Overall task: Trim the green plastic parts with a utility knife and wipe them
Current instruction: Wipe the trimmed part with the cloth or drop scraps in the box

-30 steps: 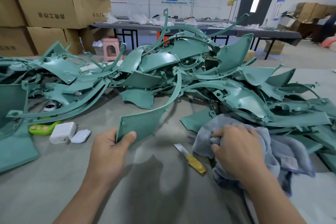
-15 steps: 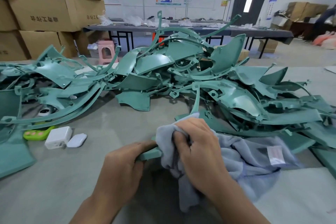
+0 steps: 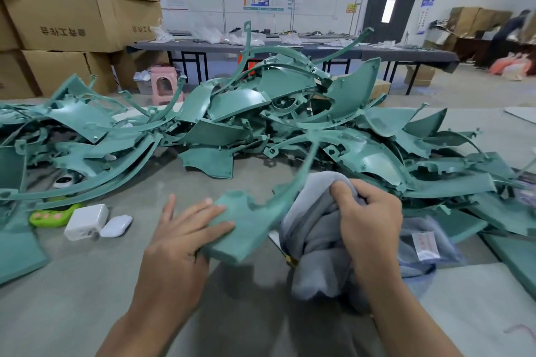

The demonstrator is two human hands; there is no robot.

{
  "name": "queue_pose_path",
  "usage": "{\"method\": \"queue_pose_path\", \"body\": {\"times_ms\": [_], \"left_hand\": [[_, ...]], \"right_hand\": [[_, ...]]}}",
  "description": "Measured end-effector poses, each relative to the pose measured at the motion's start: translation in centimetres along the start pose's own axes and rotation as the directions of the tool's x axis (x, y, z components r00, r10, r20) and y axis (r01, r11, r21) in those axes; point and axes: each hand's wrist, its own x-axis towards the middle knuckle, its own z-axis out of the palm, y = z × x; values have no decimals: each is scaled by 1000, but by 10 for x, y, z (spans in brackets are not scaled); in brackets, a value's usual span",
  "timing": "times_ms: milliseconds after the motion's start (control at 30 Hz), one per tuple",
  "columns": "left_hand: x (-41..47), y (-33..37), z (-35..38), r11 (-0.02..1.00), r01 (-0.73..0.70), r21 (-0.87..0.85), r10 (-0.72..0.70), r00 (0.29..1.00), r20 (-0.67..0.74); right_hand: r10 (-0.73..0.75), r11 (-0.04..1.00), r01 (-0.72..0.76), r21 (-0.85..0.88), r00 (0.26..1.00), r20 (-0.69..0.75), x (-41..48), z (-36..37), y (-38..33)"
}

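The green plastic part, a matte flat plate tapering into a thin curved arm, is being held just above the grey table. The left hand is pinching the plate while the right hand is clenching a soft grey cloth around the arm. A tangled pile of similar parts is sprawling behind, with cardboard boxes standing beyond.

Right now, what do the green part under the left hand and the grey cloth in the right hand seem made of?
The curved green part looks like moulded plastic, matte, with thin rigid edges. The grey cloth looks like soft napped fabric, bunching in folds; fibre unclear.
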Motion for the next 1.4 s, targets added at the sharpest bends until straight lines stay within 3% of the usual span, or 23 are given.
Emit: {"method": "queue_pose_path", "body": {"times_ms": [100, 133, 167, 200, 233, 267, 300, 333, 433, 533, 600, 667, 733, 767, 833, 900, 1000, 1033, 1100, 1167, 1267, 1367, 1400], "left_hand": [[0, 1, 2, 989, -62, 131, 66, 997, -25], [0, 4, 2, 994, 1, 108, 5, 998, -56], [-1, 7, 1, 989, 146, 34, -143, 986, -86], [0, 10, 0, 934, 348, -83, -355, 930, -93], [1, 11, 1, 818, 539, -200, -560, 825, -71], [2, 10, 4, 689, 679, -253, -708, 705, -35], [2, 8, 7, 606, 750, -264, -777, 629, 1], [2, 3, 8, 583, 773, -250, -794, 607, 27], [2, -5, 7, 637, 752, -167, -751, 655, 83], [2, -11, 8, 622, 768, -149, -779, 627, -19], [8, -10, 6, 435, 765, -476, -875, 484, -21], [14, -12, 0, 136, 591, -795, -925, 363, 111], [18, -18, -8, -104, 454, -885, -919, 296, 260], [19, -21, -10, -160, 458, -874, -904, 287, 316], [20, -27, -9, -172, 586, -792, -879, 272, 392], [22, -32, -6, -160, 700, -696, -852, 259, 456], [26, -25, -7, -181, 778, -601, -776, 263, 574], [25, -21, -7, -170, 791, -588, -749, 284, 599], [23, -9, -7, -143, 791, -594, -686, 353, 636], [19, 6, -3, -136, 782, -608, -610, 417, 673], [15, 20, 4, -176, 768, -615, -456, 490, 743], [12, 17, 7, -342, 717, -607, -429, 456, 780], [12, 14, 9, -345, 711, -613, -457, 444, 771]], "right_hand": [[-92, 996, 91, 16, 994, 52, -6, 2, -12], [-158, 987, 160, -11, 984, 76, -13, 6, -16], [-231, 970, 237, -49, 967, 106, -21, 11, -21], [-285, 949, 301, -99, 947, 148, -30, 17, -24], [-305, 927, 340, -156, 929, 211, -37, 22, -25], [-297, 907, 363, -211, 910, 288, -43, 27, -25], [-281, 887, 386, -253, 887, 366, -48, 32, -25], [-270, 868, 411, -278, 862, 430, -51, 35, -24], [-274, 829, 474, -297, 807, 523, -54, 40, -26], [-263, 778, 555, -296, 714, 649, -51, 40, -25], [-239, 755, 588, -292, 660, 712, -48, 37, -22], [-219, 767, 577, -279, 645, 732, -47, 37, -22], [-189, 779, 561, -279, 635, 749, -46, 38, -23], [-169, 769, 573, -283, 609, 775, -44, 39, -24], [-142, 766, 579, -281, 578, 804, -42, 40, -25], [-138, 869, 431, -243, 682, 718, -43, 38, -24], [-47, 969, 141, -203, 910, 411, -46, 33, -22], [-29, 983, 76, -165, 963, 268, -46, 33, -23], [-46, 991, 54, -120, 997, 65, -49, 35, -29], [-156, 975, 176, -134, 977, 148, -58, 41, -36], [-193, 970, 243, -26, 829, 524, -76, 56, -38], [-276, 940, 339, 43, 680, 679, -84, 62, -34], [-323, 913, 406, 48, 644, 693, -83, 63, -32]]}}
